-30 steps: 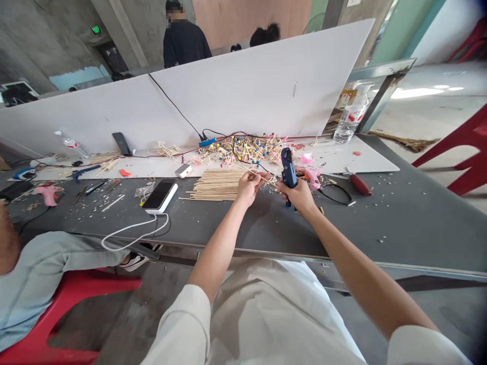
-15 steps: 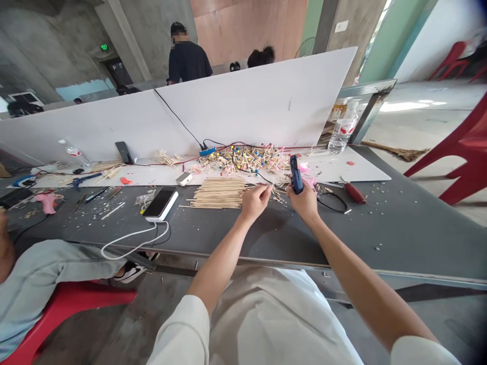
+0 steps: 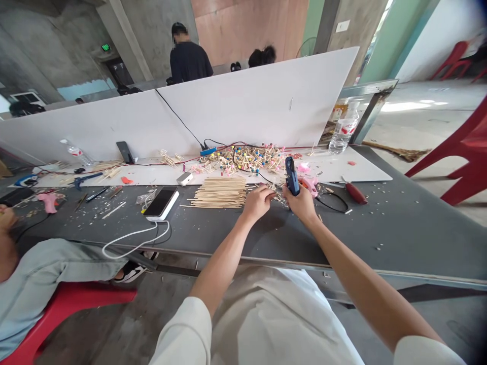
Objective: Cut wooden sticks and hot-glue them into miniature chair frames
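My right hand (image 3: 302, 203) is wrapped around a dark blue plier-like tool (image 3: 292, 176), which stands upright above the table. To its left, my left hand (image 3: 259, 204) has its fingers pinched together; what they hold, if anything, is too small to make out. A bundle of thin wooden sticks (image 3: 218, 192) lies side by side just left of that hand. Short stick pieces (image 3: 279, 196) are scattered between and behind both hands. Beyond them is a heap of short sticks with coloured balls (image 3: 247, 158). Close behind my right hand lies a pink glue gun (image 3: 311, 185).
A red-handled tool (image 3: 356, 193) and a black cable (image 3: 335, 203) lie to the right. A phone on a white block (image 3: 162, 204) trails a white cable. A white partition (image 3: 243, 111) stands behind, with a water bottle (image 3: 343, 133) at right. A person (image 3: 41, 258) sits at left.
My right hand and the blue tool have shifted slightly left and tilted a little. My left fingers remain pinched but have turned slightly, with the fingertips nearer the tool.
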`<state>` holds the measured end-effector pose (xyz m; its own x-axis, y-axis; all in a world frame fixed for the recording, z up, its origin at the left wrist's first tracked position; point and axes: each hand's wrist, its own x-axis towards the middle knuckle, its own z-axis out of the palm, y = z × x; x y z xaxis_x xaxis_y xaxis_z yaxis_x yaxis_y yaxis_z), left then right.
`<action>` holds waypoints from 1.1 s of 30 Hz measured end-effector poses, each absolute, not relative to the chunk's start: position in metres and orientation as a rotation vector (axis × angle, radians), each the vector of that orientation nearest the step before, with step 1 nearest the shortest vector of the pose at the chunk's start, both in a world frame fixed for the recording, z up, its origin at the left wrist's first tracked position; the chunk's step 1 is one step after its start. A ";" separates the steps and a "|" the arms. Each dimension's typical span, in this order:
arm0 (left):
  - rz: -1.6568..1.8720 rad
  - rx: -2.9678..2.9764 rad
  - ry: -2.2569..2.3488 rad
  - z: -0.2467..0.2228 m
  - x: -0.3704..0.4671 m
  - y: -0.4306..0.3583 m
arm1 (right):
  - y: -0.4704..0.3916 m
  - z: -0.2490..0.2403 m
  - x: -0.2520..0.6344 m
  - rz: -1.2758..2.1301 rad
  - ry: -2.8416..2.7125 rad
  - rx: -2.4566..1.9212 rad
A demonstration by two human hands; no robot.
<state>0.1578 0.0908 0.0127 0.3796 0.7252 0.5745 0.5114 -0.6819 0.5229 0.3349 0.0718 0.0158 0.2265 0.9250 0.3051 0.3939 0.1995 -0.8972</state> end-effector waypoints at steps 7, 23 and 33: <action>1.405 2.201 1.113 0.018 0.153 0.092 | 0.069 0.019 0.341 0.712 -1.385 -1.382; 1.626 1.879 1.177 0.025 0.152 0.088 | 0.057 0.028 0.334 0.382 -1.714 -1.533; 1.715 1.976 1.135 0.025 0.149 0.090 | 0.057 0.027 0.337 0.241 -1.807 -1.585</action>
<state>0.1494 0.0895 0.0247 -0.0183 0.7117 0.7023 0.3683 -0.6482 0.6665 0.3373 0.0565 0.0266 0.0048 0.9240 0.3823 0.7918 0.2300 -0.5658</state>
